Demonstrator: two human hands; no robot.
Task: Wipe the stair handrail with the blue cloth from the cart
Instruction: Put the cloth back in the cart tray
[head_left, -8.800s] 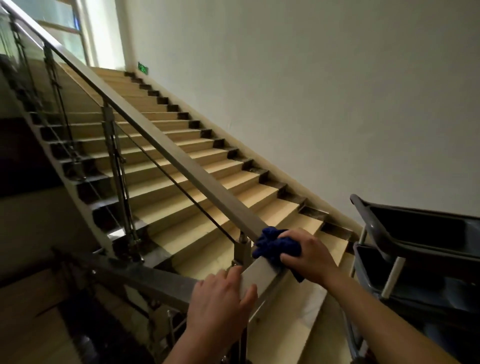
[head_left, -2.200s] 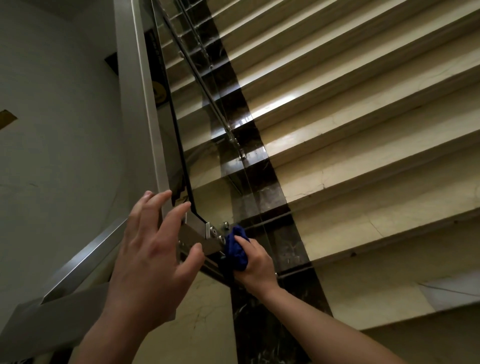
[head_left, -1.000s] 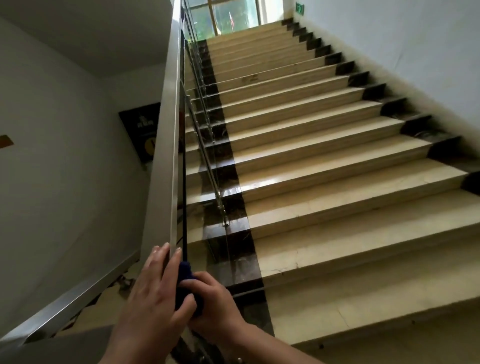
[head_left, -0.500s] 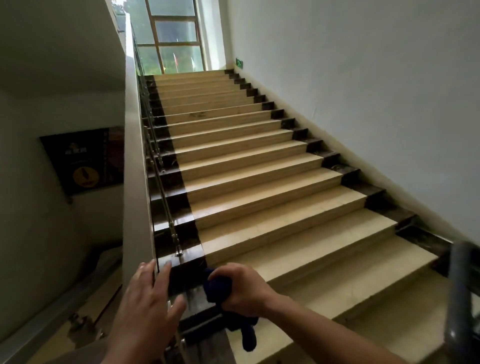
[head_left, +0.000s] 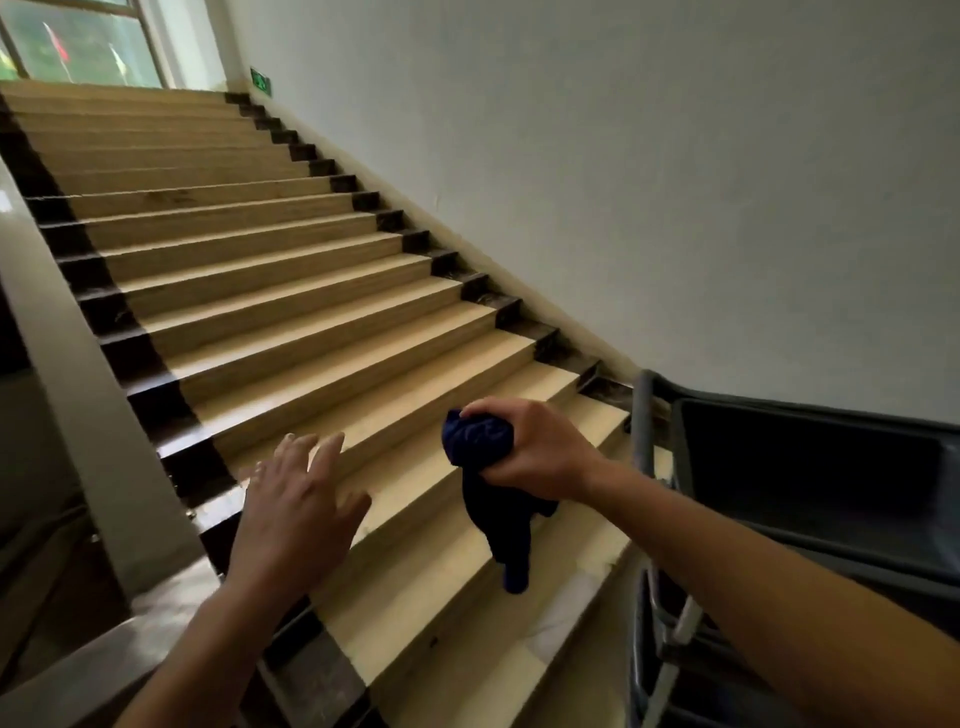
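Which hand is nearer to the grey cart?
Right. The right hand, gripping the blue cloth, is just left of the cart; the open left hand is farther left, nearer the handrail.

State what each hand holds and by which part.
The right hand grips the blue cloth by its bunched top; the tail hangs free below. The left hand is open and holds nothing.

Left grip (head_left: 298, 499) hangs in the air, palm down, fingers straight and spread — right grip (head_left: 535, 447), forearm stretched forward, curls tight round the blue cloth (head_left: 478, 439).
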